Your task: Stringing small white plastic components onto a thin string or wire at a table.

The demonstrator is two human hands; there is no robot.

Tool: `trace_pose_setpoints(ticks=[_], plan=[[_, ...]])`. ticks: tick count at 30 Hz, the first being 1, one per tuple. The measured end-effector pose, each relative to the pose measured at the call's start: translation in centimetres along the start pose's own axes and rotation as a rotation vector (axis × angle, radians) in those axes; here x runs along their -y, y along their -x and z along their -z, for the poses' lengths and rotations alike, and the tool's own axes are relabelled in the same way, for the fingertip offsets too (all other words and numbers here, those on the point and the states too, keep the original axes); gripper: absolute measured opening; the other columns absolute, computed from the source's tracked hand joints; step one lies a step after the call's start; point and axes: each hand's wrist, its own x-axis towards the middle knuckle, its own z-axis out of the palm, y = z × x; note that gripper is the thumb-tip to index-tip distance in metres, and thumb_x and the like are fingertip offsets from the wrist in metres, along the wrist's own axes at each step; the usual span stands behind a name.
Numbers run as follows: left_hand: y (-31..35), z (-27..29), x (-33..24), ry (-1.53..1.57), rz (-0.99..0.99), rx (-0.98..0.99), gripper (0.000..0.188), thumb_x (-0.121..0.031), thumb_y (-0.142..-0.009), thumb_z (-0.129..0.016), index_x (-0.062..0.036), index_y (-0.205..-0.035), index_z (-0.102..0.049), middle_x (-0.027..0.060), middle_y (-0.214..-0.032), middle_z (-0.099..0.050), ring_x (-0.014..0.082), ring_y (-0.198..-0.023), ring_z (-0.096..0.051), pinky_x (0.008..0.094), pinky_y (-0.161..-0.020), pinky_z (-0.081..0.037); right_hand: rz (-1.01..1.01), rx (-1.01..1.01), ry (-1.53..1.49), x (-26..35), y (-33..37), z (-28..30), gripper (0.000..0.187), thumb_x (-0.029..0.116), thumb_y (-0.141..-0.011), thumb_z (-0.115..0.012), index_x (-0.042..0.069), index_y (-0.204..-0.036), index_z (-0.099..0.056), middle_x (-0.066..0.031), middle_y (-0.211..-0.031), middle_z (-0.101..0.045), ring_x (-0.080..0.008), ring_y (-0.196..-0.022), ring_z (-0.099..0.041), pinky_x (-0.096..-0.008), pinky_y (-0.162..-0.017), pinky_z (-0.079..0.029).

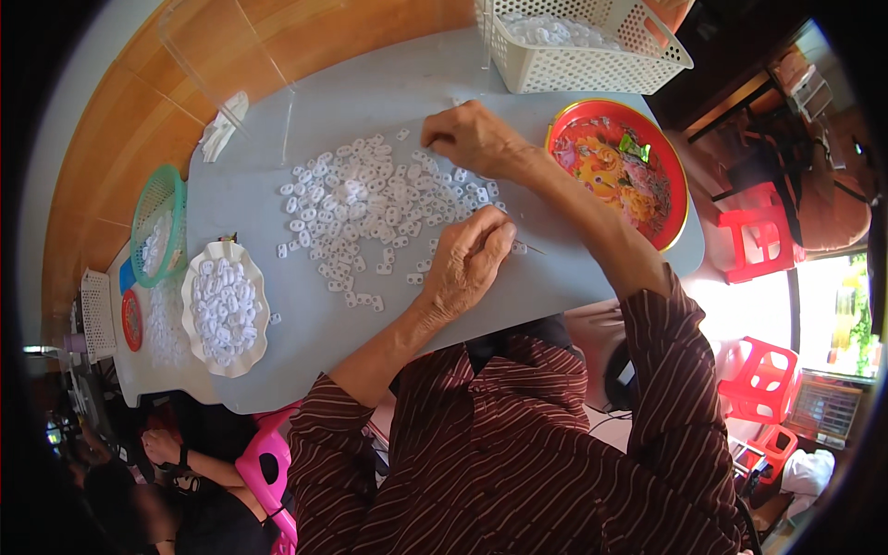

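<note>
A spread of small white plastic pieces with two holes each [351, 194] lies on the grey table [370, 92]. At its near right edge my left hand [467, 259] is closed, thumb against the curled fingers. A thin pointed stick [532, 247] juts out from the right of this hand; its other end is hidden. Beyond the spread, my right hand [476, 139] hovers with fingers curled in a pinch, and what they hold, if anything, is hidden. A few loose pieces [486, 192] lie between the two hands.
A red round tray [680, 176] stands at the right, below a cream perforated basket [592, 69] of white pieces. At the left are a scalloped dish [263, 338] full of pieces, a green basket [180, 194] and crumpled tissue [222, 125]. Another person [208, 490] sits lower left.
</note>
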Motion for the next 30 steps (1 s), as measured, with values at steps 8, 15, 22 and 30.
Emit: trace_pose_setpoints(ticks=[8,15,22,30], plan=[[-0.1,-0.1,0.2,-0.048,0.0,0.002,0.015,-0.012,-0.09,-0.053,-0.0005,-0.081,-0.05,-0.0004,-0.061,-0.044,0.006,-0.057,-0.04,0.0227,-0.052,-0.036,0.053,-0.008,-0.07,0.3,2.9,0.8,0.014,0.004,-0.072,-0.06,0.0,-0.085,-0.064,-0.0141,-0.076,-0.065,-0.0298,-0.068,-0.063,-0.0362,-0.065,-0.05],[-0.1,0.0,-0.4,-0.068,0.039,0.007,0.015,-0.012,-0.09,-0.053,0.0002,-0.081,-0.051,0.0003,-0.062,-0.045,0.0062,-0.058,-0.042,0.0231,-0.053,-0.037,0.052,0.083,0.013,0.6,3.1,1.3,0.012,0.004,-0.071,-0.062,-0.002,-0.082,-0.063,-0.0146,-0.072,-0.063,-0.0303,-0.065,-0.061,-0.0361,-0.064,-0.05],[0.1,-0.1,-0.3,-0.104,0.025,0.022,0.022,-0.022,-0.089,-0.051,-0.0009,-0.083,-0.054,0.0046,-0.062,-0.053,0.0113,-0.059,-0.05,0.0265,-0.059,-0.041,-0.066,0.105,-0.07,1.3,3.4,1.7,0.008,0.006,-0.069,-0.06,0.001,-0.075,-0.063,-0.0126,-0.07,-0.064,-0.0303,-0.069,-0.063,-0.0383,-0.068,-0.05],[0.1,-0.1,-0.2,-0.117,0.041,0.023,0.023,-0.023,-0.089,-0.052,-0.0007,-0.084,-0.055,0.0039,-0.066,-0.055,0.011,-0.06,-0.05,0.0262,-0.059,-0.041,0.001,0.175,0.005,1.1,3.7,1.4,0.01,0.005,-0.069,-0.063,-0.001,-0.077,-0.063,-0.0145,-0.074,-0.063,-0.0276,-0.064,-0.061,-0.0348,-0.064,-0.049]])
